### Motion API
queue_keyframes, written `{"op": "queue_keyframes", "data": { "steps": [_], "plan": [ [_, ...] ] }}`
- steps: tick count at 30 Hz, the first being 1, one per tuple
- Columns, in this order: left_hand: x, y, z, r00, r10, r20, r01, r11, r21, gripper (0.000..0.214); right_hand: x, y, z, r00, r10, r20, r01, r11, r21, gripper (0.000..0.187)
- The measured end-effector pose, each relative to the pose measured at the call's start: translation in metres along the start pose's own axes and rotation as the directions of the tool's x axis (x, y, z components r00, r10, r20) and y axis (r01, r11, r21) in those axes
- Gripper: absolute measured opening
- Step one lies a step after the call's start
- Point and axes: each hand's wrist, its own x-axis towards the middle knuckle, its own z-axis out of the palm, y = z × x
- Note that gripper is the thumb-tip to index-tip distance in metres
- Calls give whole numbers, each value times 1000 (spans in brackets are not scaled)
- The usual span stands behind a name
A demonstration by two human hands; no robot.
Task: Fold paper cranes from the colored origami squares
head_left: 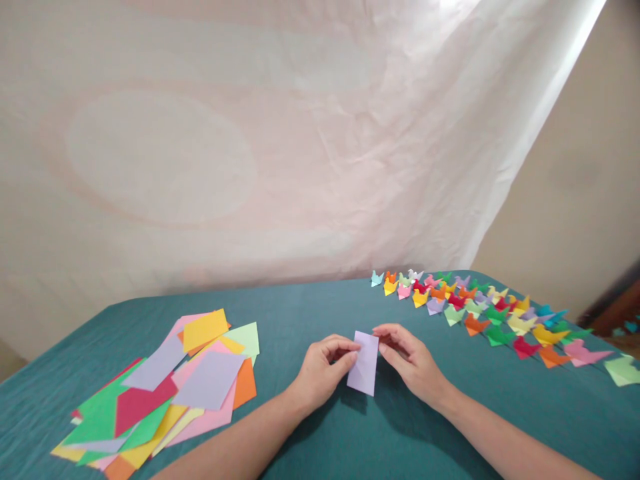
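Note:
A small lilac paper (pixel 363 365), a narrow upright rectangle that looks folded in half, is held a little above the table, its shadow below it. My left hand (pixel 325 367) pinches its left edge between thumb and fingers. At the paper's upper right corner is my right hand (pixel 410 360), with thumb and forefinger curved and a gap between them. Whether its fingertips touch the paper's edge, I cannot tell. Both hands are over the middle of the green-covered table (pixel 300 307).
Loose coloured paper sheets (pixel 210 380) lie in an overlapping pile on the left. Several rows of small folded paper birds (pixel 475 324) stand on the right, reaching towards the table's right edge. A pale curtain (pixel 300 167) hangs behind the table.

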Motion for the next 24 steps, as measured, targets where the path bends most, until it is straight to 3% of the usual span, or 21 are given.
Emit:
{"op": "queue_keyframes", "data": {
  "steps": [9, 18, 24],
  "plan": [
    [1, -2, 0, 999, -18, 29, 18, 1000, -24, 22, 2, -4, 0, 998, -45, 38, 48, 997, -62, 16],
    [0, 2, -1, 999, -30, 43, 28, 999, 30, 24, -2, -4, -2, 999, -8, 40, 9, 1000, -27, 16],
    [0, 4, 1, 996, -67, 53, 69, 997, -31, 24, 0, -3, -1, 1000, -16, 23, 17, 998, -55, 17]
  ]
}}
